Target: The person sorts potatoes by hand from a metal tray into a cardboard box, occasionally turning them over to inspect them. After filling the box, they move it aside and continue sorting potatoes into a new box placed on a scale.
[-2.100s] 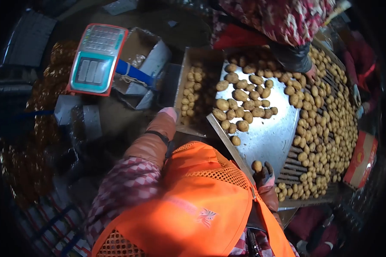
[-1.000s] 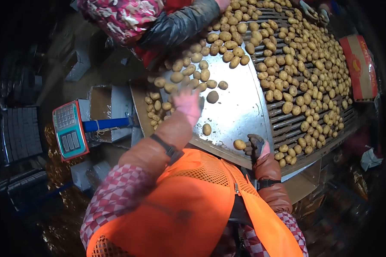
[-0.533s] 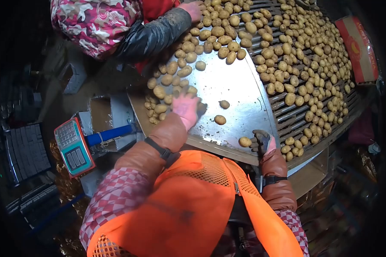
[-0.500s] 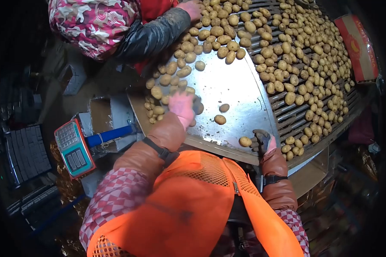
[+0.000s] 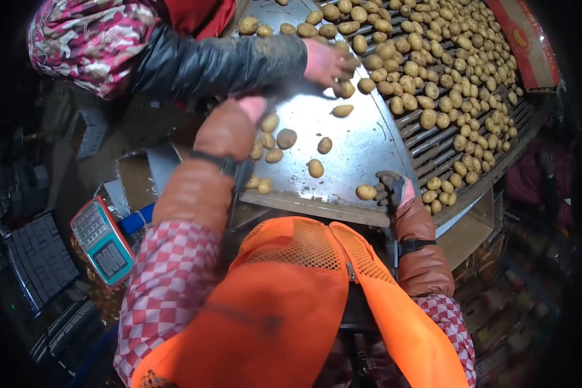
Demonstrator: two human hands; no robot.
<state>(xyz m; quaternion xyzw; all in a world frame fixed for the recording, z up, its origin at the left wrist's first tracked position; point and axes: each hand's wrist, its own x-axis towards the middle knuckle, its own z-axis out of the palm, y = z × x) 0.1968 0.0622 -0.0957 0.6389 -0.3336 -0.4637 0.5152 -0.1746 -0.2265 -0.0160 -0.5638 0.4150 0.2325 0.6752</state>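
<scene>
The L hand (image 5: 252, 107) (pink glove, brown sleeve) reaches out over the metal sheet (image 5: 368, 139) toward 12 o'clock. Only its back shows, blurred, so how far it is open and whether it has hold of anything can't be told. Loose potatoes lie just beside it on the sheet: one (image 5: 269, 122) at its 5 o'clock, a darker one (image 5: 286, 138) next to that, others further toward 6 o'clock near the sheet's near edge.

The R hand (image 5: 391, 189) (dark glove w/ pink cuff) sits at the sheet's near edge, fingers half curled, nothing closed inside them. A single potato (image 5: 366, 192) lies at its 9 o'clock, against the fingertips.

A co-worker's hand (image 5: 326, 63) in a black sleeve comes in from 9 o'clock, at 1 o'clock of the L hand, among potatoes at the sheet's far end.

The roller belt (image 5: 441, 139), at 3 o'clock of the sheet, is packed w/ potatoes. A scale (image 5: 102, 240) sits at 8 o'clock, well apart from both hands.
</scene>
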